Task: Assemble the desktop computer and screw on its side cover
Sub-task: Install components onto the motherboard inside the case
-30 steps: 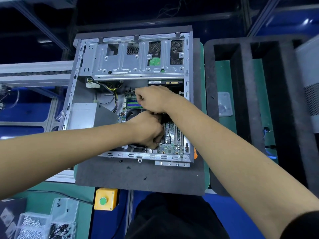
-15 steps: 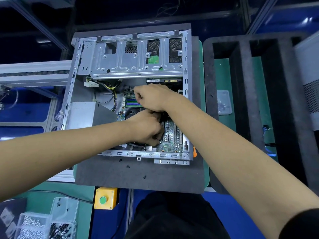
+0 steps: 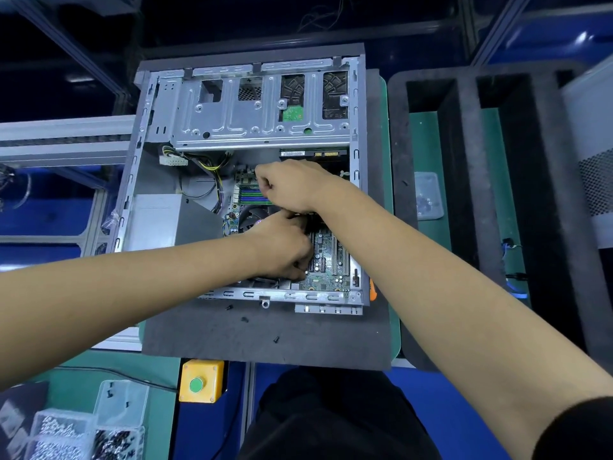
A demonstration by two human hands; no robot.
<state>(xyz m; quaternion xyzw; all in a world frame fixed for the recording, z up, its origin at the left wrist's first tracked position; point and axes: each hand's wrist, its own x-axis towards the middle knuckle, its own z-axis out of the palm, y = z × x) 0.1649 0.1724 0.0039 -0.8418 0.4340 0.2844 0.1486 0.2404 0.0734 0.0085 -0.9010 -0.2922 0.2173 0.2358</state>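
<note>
The open computer case (image 3: 252, 180) lies flat on a grey mat (image 3: 265, 336), circuit board (image 3: 326, 260) beneath both hands. The left hand (image 3: 282, 250) and right hand (image 3: 292, 185) curl, apparently gripping a dark part between them, mostly hidden. Forcing it crooked could bend pins; loose screws (image 3: 276, 340) behind the knuckles could roll inside.

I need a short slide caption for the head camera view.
Both hands, left hand and right hand, work over the motherboard inside the open computer case.
</note>
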